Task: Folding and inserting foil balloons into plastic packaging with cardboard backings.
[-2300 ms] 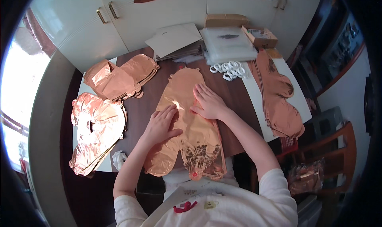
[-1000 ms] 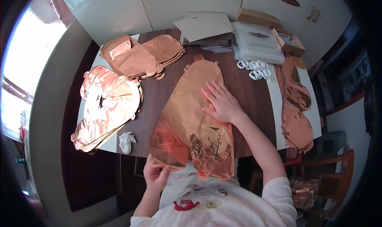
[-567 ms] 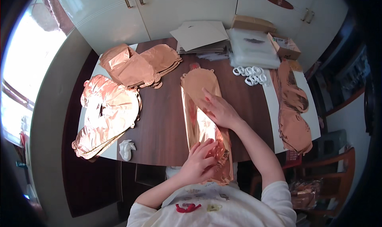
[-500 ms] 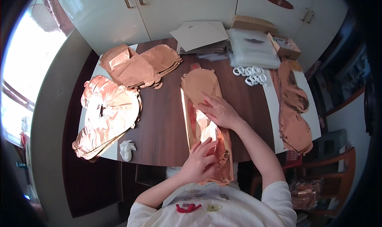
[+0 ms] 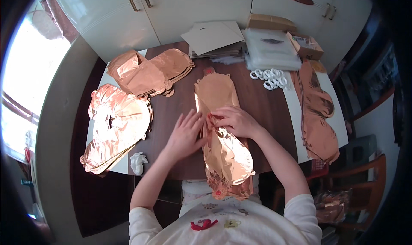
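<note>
A flat, uninflated rose-gold foil balloon lies lengthwise in front of me, its near end hanging over the table's front edge. Its lower part is folded, with a shiny rounded flap on top. My right hand rests on the middle of the balloon, fingers bent and gripping the foil at the fold. To its left, my left hand is open, fingers spread, by the balloon's left edge and holding nothing. A small red patch shows in the foil between the hands.
Stacks of similar foil balloons lie at the left, back left and right. Grey cards, clear plastic bags, an open carton and white ribbon rolls sit at the back. A crumpled white tissue lies front left.
My left hand has moved up and left, off the foil. My right hand has shifted slightly nearer, fingers now bent. The balloon's rounded flap now lies spread toward the lower right.
</note>
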`<state>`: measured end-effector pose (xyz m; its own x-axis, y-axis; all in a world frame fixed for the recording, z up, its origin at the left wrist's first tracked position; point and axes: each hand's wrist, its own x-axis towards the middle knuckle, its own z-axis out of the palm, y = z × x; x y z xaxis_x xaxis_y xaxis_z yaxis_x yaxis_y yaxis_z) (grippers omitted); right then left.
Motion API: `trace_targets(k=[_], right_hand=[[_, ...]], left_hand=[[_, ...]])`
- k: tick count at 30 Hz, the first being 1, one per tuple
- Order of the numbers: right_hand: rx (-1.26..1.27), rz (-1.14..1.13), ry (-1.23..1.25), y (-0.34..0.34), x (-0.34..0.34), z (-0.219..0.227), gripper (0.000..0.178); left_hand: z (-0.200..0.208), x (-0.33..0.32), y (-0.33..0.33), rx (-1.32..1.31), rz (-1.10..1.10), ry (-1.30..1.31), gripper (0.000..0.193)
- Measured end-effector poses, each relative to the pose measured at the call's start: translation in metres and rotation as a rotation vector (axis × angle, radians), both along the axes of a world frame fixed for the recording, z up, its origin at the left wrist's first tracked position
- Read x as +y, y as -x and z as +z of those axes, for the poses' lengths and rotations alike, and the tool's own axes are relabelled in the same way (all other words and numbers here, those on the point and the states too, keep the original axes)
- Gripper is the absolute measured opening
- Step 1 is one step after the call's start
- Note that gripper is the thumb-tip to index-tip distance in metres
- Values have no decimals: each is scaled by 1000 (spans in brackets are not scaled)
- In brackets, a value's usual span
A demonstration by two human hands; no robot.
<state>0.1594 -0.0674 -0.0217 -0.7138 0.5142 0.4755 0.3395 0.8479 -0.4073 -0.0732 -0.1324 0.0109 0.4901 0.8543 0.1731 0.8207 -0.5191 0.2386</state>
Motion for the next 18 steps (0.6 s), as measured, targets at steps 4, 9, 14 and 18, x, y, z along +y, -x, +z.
trace_targets(k=[4,9,14,18], right_hand=[[38,35,21,0,2,-3,19],[80,25,27,0,-3,0,11],[87,19,29,-1,-3,-1,10],[95,26,24,-1,-1,-3,10]], left_hand=[[-4,26,15,115,-40,62,79],[-10,39,15,158,-60,57,83],[-15,45,15,173,-66,51,86],[-18,50,16,211,-47,41,89]])
